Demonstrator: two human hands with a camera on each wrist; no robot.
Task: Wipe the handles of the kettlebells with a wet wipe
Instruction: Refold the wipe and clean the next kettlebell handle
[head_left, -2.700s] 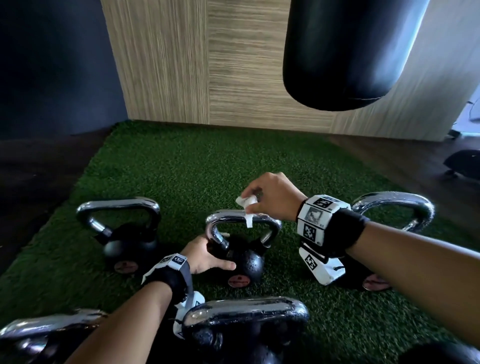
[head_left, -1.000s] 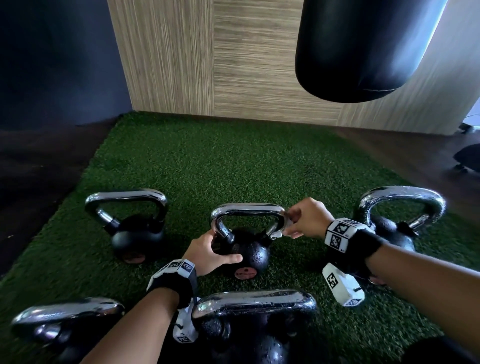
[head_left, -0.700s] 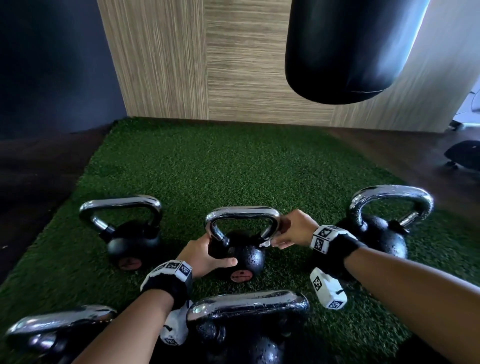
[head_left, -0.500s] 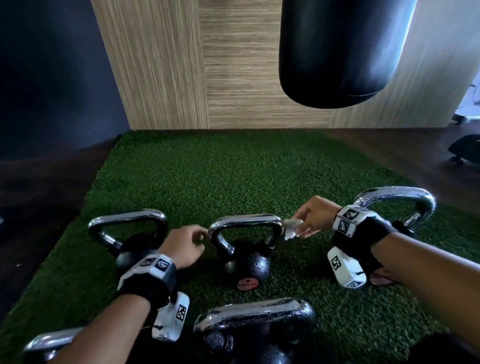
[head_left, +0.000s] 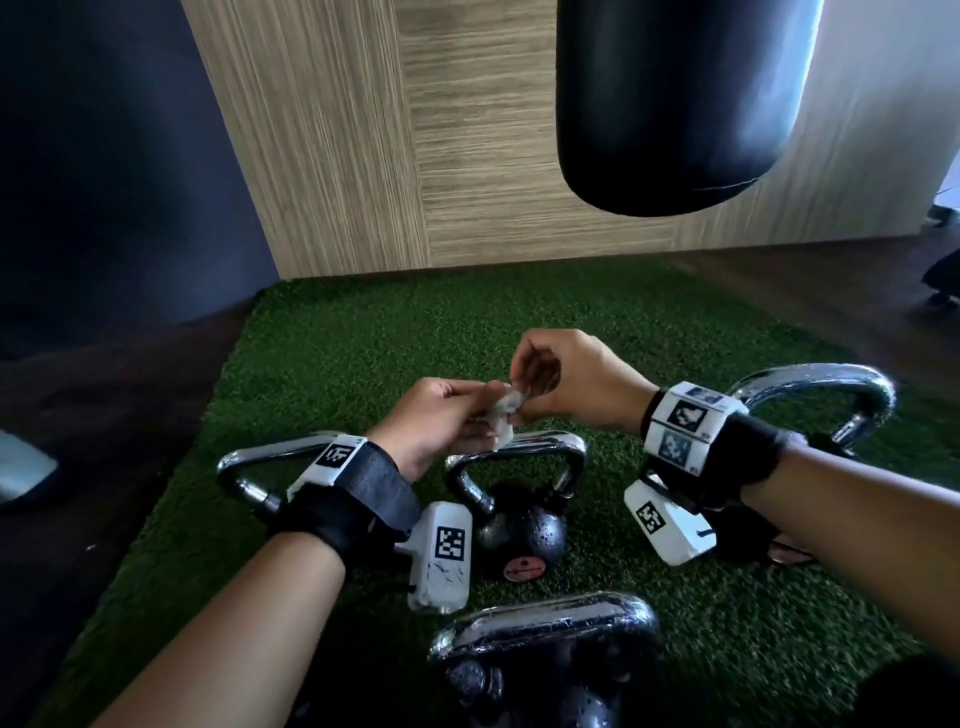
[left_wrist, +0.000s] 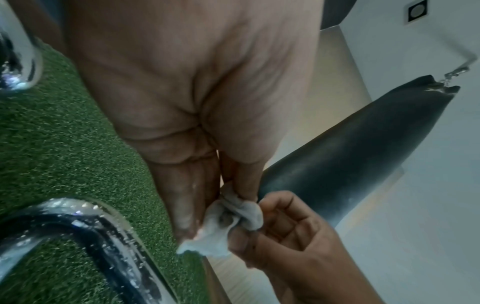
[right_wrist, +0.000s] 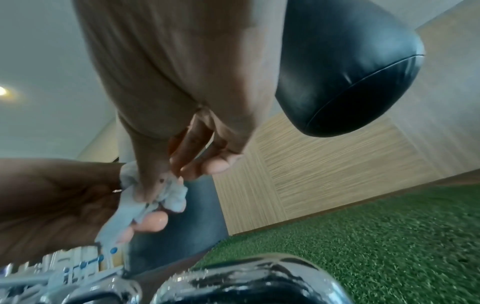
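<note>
From the head view we see the wet wipe (head_left: 503, 415) bunched between our left hand (head_left: 434, 423) and right hand (head_left: 574, 382) — raised just above the middle kettlebell's handle (head_left: 524, 449). Left wrist view: thumb and fingers (left_wrist: 244, 181) pinch the wipe. Right wrist view: fingers (right_wrist: 145, 185) curl around it — droplets bead on a handle below.

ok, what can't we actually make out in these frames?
- Left kettlebell: body hidden behind left hand and its wrist strap, head view.
- Near kettlebell: body cut off by bottom edge.
- Middle kettlebell label: too small to read.
- Wet wipe: crumpled between both hands; right hand covers part.
</note>
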